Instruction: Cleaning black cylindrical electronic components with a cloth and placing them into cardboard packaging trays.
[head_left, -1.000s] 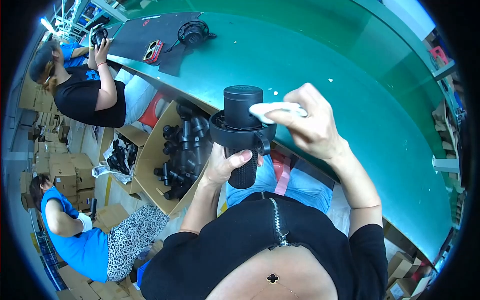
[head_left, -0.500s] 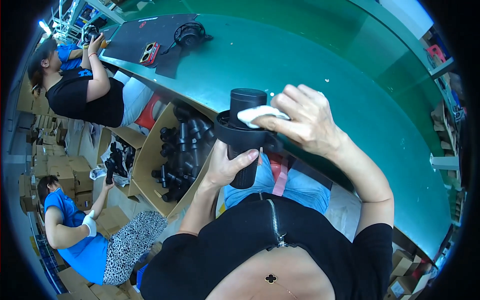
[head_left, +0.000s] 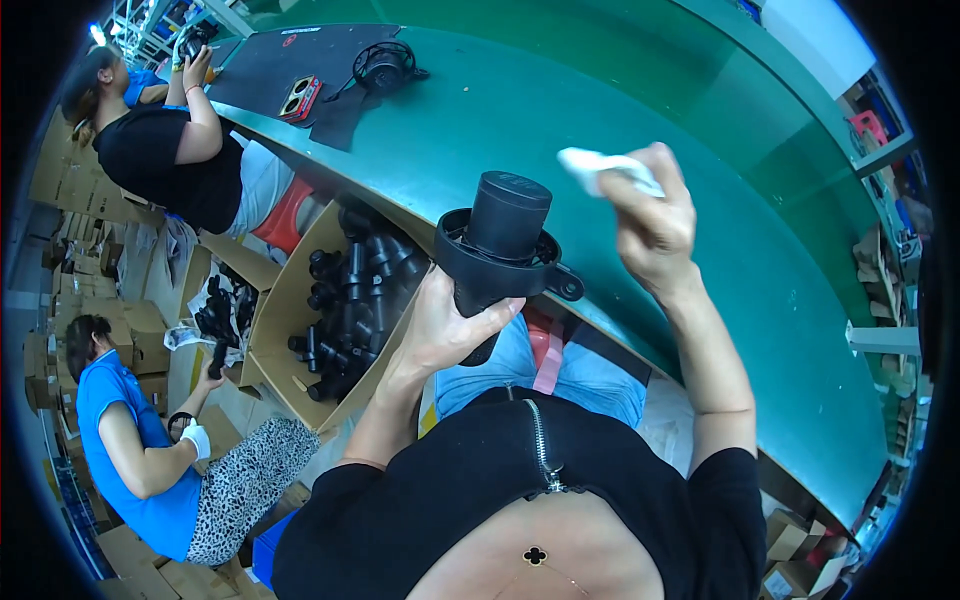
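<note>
My left hand point(head_left: 455, 325) is wrapped round the lower body of a black plastic device point(head_left: 508, 215), a cylinder with a wide ring collar and a small eyelet tab on its right. It is held nearly upright, leaning slightly right, at the near edge of the green table. The part inside my palm is hidden. My right hand point(head_left: 655, 225) is raised over the table to the right, apart from the device. Its fingers are closed on a crumpled white cloth point(head_left: 597, 168).
A cardboard box point(head_left: 268, 345) full of black plastic parts point(head_left: 365, 290) stands at my left. The green table point(head_left: 720, 270) carries a black round device with a cord point(head_left: 383, 66) and a red box point(head_left: 300, 98). Two people point(head_left: 165, 155) point(head_left: 140, 440) work to the left.
My right hand has lifted the white cloth off the device and moved up and right. The device has tilted a little to the right in my left hand.
</note>
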